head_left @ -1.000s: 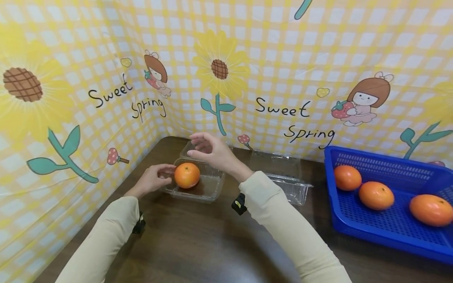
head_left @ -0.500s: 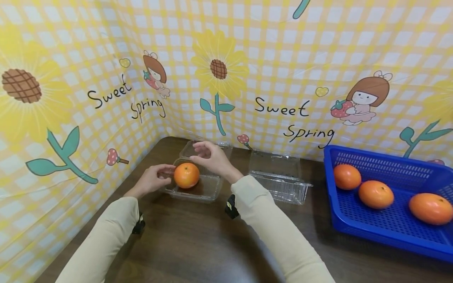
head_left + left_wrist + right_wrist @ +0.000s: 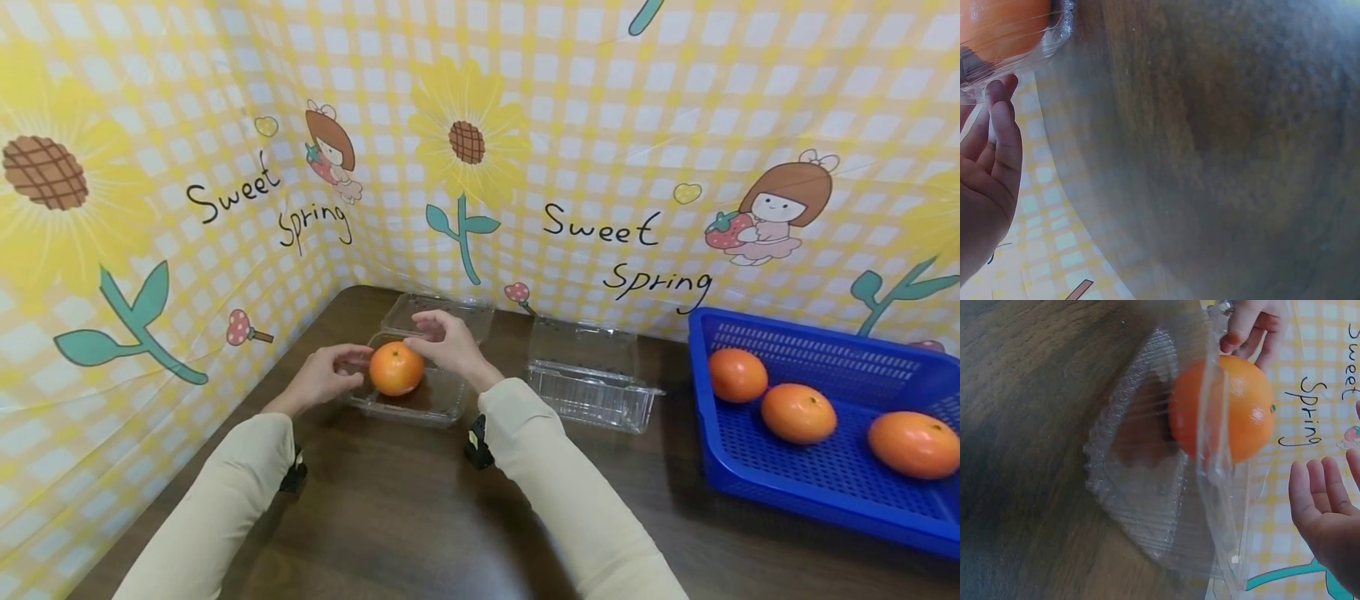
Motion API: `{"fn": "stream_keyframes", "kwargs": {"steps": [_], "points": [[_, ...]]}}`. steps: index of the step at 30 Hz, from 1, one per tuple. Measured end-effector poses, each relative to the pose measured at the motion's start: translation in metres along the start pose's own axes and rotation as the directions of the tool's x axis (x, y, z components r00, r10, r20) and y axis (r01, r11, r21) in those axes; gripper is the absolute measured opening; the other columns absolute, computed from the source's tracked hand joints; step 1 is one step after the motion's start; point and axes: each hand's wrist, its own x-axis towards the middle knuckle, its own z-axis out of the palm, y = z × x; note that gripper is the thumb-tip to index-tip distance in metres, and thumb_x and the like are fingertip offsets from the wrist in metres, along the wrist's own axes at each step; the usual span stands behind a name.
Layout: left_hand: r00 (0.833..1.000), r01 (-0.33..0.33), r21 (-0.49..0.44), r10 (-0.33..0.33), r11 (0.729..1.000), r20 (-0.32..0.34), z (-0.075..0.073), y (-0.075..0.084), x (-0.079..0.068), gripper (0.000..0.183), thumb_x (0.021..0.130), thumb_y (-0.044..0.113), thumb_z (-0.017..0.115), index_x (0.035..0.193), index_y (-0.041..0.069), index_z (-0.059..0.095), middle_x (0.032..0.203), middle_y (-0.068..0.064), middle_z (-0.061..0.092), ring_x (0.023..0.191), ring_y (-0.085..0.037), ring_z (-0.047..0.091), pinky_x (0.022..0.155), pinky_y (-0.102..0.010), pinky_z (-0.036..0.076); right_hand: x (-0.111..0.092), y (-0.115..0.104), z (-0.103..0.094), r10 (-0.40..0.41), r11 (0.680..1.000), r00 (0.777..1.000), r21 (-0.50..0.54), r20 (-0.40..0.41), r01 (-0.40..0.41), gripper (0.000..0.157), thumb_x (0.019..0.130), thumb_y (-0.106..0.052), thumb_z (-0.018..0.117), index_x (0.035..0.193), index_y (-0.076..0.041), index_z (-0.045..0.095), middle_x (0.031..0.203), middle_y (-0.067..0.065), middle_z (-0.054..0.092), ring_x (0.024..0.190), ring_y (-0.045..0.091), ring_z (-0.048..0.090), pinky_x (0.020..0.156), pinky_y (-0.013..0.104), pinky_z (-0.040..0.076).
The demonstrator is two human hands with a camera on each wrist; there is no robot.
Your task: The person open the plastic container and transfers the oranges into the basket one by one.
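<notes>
An orange (image 3: 396, 368) sits in the left part of a clear plastic clamshell container (image 3: 442, 410), whose lid (image 3: 435, 313) is folded back. At the container's left end is my left hand (image 3: 320, 379), its fingers loosely bent beside the orange. In the left wrist view the fingertips of that left hand (image 3: 991, 150) lie against or very near the clear wall; contact is hard to tell. My right hand (image 3: 448, 343) hovers over the container, just right of the orange. The right wrist view shows this right hand (image 3: 1332, 509) with fingers extended, apart from the orange (image 3: 1229, 409).
A second clear clamshell container (image 3: 592, 402) stands open to the right. Further right, a blue plastic basket (image 3: 810, 500) holds 3 oranges (image 3: 798, 413). A checked cloth (image 3: 600, 125) hangs behind and to the left of the brown wooden table (image 3: 390, 517).
My right hand has come down and slightly right, lower over the container near the orange. The left hand, orange and containers have stayed in place.
</notes>
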Motion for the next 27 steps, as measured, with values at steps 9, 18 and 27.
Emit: {"fn": "stream_keyframes", "kwargs": {"steps": [9, 18, 27], "points": [[1.000, 0.025, -0.027, -0.025, 0.999, 0.016, -0.002, 0.004, -0.002, 0.041, 0.079, 0.000, 0.060, 0.119, -0.002, 0.052, 0.105, -0.021, 0.060, 0.075, -0.022, 0.059, 0.059, -0.028, 0.046, 0.000, 0.007, 0.011, 0.050, 0.997, 0.998, -0.056, 0.033, -0.048, 0.043, 0.081, -0.015, 0.064, 0.120, -0.003, 0.052, 0.121, 0.013, 0.052, 0.109, 0.029, 0.047, 0.088, 0.033, 0.040], [0.999, 0.030, -0.027, -0.029, 0.999, 0.020, -0.004, 0.026, -0.007, 0.040, 0.079, -0.004, 0.057, 0.118, -0.007, 0.050, 0.105, -0.026, 0.058, 0.070, -0.024, 0.058, 0.054, -0.026, 0.044, 0.004, 0.017, 0.024, 0.147, 0.981, 0.989, -0.125, 0.001, -0.145, 0.045, 0.078, -0.016, 0.068, 0.121, -0.010, 0.054, 0.126, 0.005, 0.049, 0.114, 0.025, 0.044, 0.090, 0.035, 0.039], [1.000, 0.017, -0.010, -0.017, 1.000, 0.005, 0.000, -0.001, 0.000, 0.041, 0.077, -0.001, 0.060, 0.118, -0.001, 0.053, 0.104, -0.020, 0.061, 0.068, -0.019, 0.057, 0.053, -0.027, 0.044, 0.007, 0.021, 0.030, 0.203, 0.969, 0.979, -0.146, 0.008, -0.199, 0.052, 0.076, -0.016, 0.069, 0.125, -0.012, 0.050, 0.126, 0.005, 0.048, 0.113, 0.022, 0.044, 0.090, 0.034, 0.039]]}}
